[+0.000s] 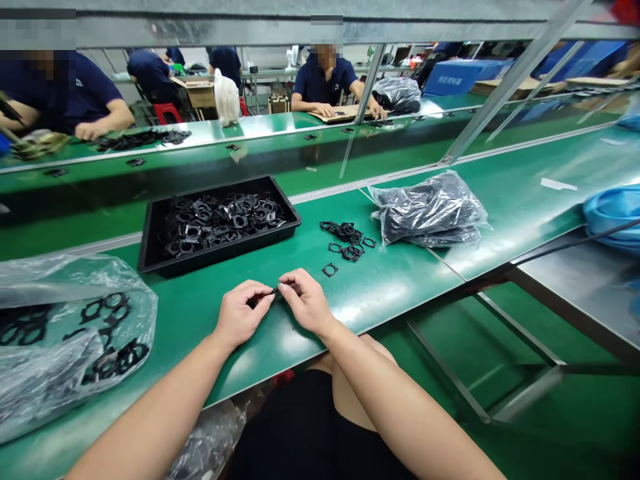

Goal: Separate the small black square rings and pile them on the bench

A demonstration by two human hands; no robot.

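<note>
Near the table's front edge, my left hand (245, 310) and my right hand (306, 300) meet fingertip to fingertip. Both pinch a small black part (275, 291), mostly hidden by the fingers, so its full shape does not show. Just beyond my right hand lies a single black ring-shaped plastic part (330, 269). A small pile of similar black rings (345, 233) sits behind it. Behind my left hand stands a black tray (220, 259) heaped with black ring parts (225, 220).
An open clear plastic bag (125, 280) with black rings lies at left. A filled clear bag (430, 207) rests right of the pile. Beyond a conveyor belt (280, 160) with scattered parts, co-workers (325, 83) sit. A metal post (500, 87) slants at right, near a blue bundle (613, 213).
</note>
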